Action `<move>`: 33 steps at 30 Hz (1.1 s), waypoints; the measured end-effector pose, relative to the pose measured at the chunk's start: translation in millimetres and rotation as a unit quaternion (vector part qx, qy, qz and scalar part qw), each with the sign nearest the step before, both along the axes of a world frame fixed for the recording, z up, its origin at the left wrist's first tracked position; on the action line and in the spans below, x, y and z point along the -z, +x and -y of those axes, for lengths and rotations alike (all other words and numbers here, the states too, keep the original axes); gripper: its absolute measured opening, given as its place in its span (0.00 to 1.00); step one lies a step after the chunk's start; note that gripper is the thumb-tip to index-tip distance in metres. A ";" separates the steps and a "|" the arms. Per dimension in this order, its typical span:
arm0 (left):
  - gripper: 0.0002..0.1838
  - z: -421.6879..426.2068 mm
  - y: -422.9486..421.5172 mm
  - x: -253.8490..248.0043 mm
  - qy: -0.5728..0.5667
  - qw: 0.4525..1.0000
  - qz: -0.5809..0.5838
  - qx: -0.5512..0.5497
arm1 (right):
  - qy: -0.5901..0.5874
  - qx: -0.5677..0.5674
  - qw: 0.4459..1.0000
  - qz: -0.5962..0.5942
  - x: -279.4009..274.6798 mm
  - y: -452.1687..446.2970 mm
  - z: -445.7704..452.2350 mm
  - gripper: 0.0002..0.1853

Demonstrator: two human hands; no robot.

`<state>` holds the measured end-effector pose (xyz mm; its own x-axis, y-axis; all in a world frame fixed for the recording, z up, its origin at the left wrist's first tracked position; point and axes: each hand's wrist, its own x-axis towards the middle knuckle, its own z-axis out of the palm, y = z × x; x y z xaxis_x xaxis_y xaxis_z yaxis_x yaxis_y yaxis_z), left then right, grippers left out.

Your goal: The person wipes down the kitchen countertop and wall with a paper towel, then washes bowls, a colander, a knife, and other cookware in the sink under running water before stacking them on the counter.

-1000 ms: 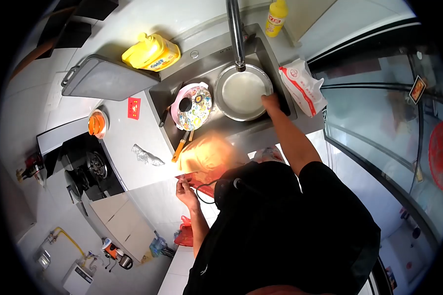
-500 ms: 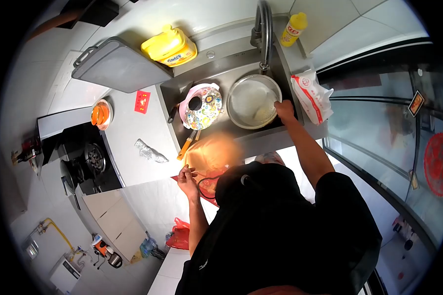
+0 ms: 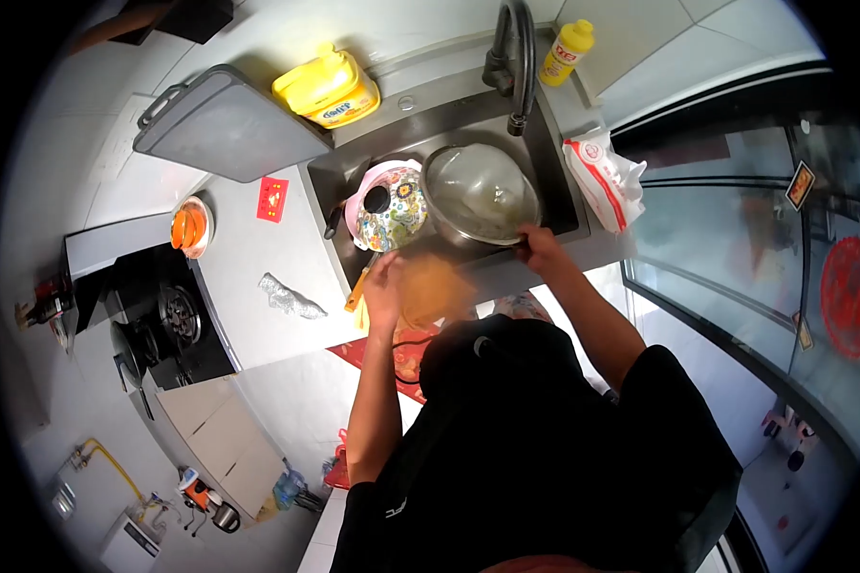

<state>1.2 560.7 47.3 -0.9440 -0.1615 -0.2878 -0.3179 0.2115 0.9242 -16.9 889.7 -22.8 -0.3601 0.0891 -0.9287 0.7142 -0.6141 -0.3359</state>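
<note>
My right hand [image 3: 539, 250] grips the near right rim of a round metal basin [image 3: 437, 215] in the sink. Cloudy water and something pale at the bottom show in the basin, which tilts slightly. My left hand [image 3: 384, 289] is raised at the sink's front edge, apart from the basin, fingers loosely extended and holding nothing visible. Beside it lies a utensil with an orange handle [image 3: 357, 289]. Left of the basin sits a pink pot [image 3: 354, 212] under a flower-patterned lid [image 3: 398, 212] with a black knob.
A faucet [image 3: 518, 86] arches over the sink [image 3: 562, 181]. Around it stand a grey cutting board [image 3: 225, 129], a yellow jug [image 3: 327, 91], a yellow bottle [image 3: 568, 53] and a white-and-red packet [image 3: 604, 181]. Crumpled foil [image 3: 291, 298] and a red packet [image 3: 272, 200] lie left.
The basin has shifted slightly left and tilted, its water moving with it. My left hand has risen from below the counter edge toward the sink. My right hand stays on the rim.
</note>
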 end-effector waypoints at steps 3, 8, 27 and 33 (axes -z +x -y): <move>0.16 -31.5 -31.1 -14.7 0.039 0.997 0.045 0.047 | -0.058 0.032 0.998 -0.006 1.4 3.1 21.9 0.06; 0.11 -60.1 -56.8 -40.4 0.118 0.989 0.083 0.037 | -0.116 0.045 0.992 0.019 -3.9 9.6 49.4 0.06; 0.11 -135.0 -76.6 -120.8 0.080 0.987 0.099 0.097 | -0.431 -0.013 0.902 0.002 56.4 27.7 88.0 0.13; 0.12 -163.7 -60.2 -136.0 0.026 0.984 0.101 0.146 | -0.503 -0.005 0.862 -0.063 53.7 27.3 76.3 0.16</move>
